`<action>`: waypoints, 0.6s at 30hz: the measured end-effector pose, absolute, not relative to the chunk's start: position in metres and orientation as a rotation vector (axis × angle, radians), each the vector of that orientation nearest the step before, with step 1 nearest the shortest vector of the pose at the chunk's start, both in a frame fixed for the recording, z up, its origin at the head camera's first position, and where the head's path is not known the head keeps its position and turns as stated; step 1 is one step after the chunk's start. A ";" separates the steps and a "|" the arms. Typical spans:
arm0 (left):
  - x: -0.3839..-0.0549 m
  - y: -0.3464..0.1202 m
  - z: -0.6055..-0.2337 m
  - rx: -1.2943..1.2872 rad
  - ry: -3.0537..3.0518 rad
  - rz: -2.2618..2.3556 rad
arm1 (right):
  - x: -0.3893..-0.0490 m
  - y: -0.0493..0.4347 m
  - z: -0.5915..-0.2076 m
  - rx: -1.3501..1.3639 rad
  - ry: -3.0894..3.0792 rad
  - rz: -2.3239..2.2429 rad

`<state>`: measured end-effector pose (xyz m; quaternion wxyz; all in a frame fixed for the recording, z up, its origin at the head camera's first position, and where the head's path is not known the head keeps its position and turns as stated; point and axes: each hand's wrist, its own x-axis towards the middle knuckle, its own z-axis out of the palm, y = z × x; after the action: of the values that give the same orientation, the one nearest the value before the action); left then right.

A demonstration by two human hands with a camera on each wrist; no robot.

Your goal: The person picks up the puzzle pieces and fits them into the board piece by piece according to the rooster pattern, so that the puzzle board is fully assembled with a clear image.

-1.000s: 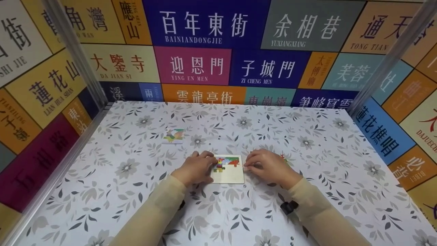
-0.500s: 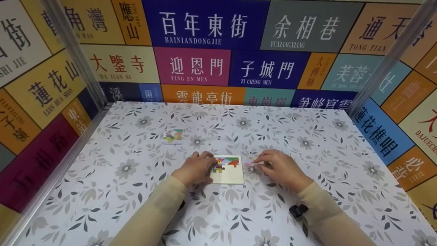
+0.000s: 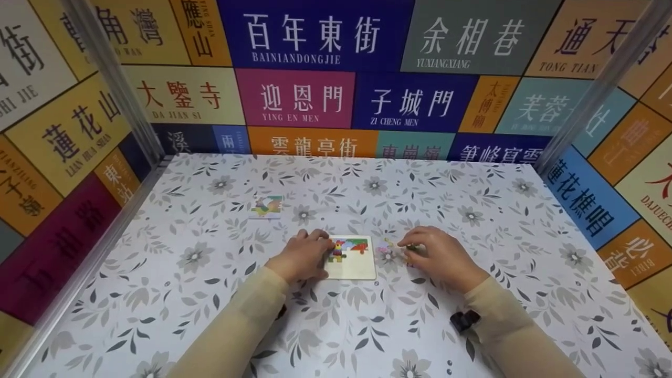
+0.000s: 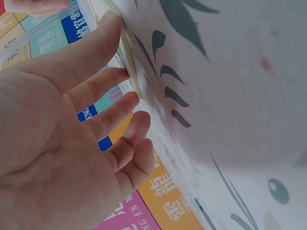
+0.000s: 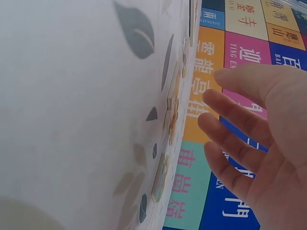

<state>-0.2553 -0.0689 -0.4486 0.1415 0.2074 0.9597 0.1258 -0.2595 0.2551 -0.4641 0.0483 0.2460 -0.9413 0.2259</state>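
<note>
My left hand point(image 3: 298, 257) holds the left side of a pale jigsaw board point(image 3: 362, 270) on the table. A few joined, brightly coloured pieces point(image 3: 338, 253) fill the board's upper part; its lower part is bare. In the left wrist view, the thumb and fingertips meet the board's thin edge point(image 4: 128, 52). My right hand point(image 3: 440, 254) hovers right of the board, fingers slightly bent and nothing between them. Loose puzzle pieces point(image 5: 161, 177) lie flat below it in the right wrist view. A pink piece point(image 3: 384, 250) shows left of those fingers in the head view; others are partly hidden.
A small picture-puzzle section point(image 3: 265, 208) lies at the back left of the table. The table point(image 3: 210, 304) wears a white cloth with grey flowers and leaves. Coloured panels with lettering point(image 3: 294, 100) and clear corner posts point(image 3: 583, 105) enclose its back and sides.
My right hand has moved right, away from the board's edge, uncovering pink pieces on the cloth. My left hand and the board stay in place.
</note>
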 end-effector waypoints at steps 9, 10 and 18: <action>-0.255 -0.068 -0.449 0.606 2.763 0.323 | -0.262 0.261 -0.465 0.668 -2.924 0.636; -0.255 -0.068 -0.449 0.606 2.761 0.321 | -0.263 0.262 -0.465 0.664 -2.925 0.622; -0.254 -0.068 -0.447 0.661 2.774 0.300 | -0.274 0.272 -0.467 0.640 -2.928 0.534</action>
<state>-0.2544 -0.0684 -0.4465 0.1365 0.2283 0.9584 0.1037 -0.2740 0.2715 -0.4666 0.0488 0.2099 -0.9607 0.1752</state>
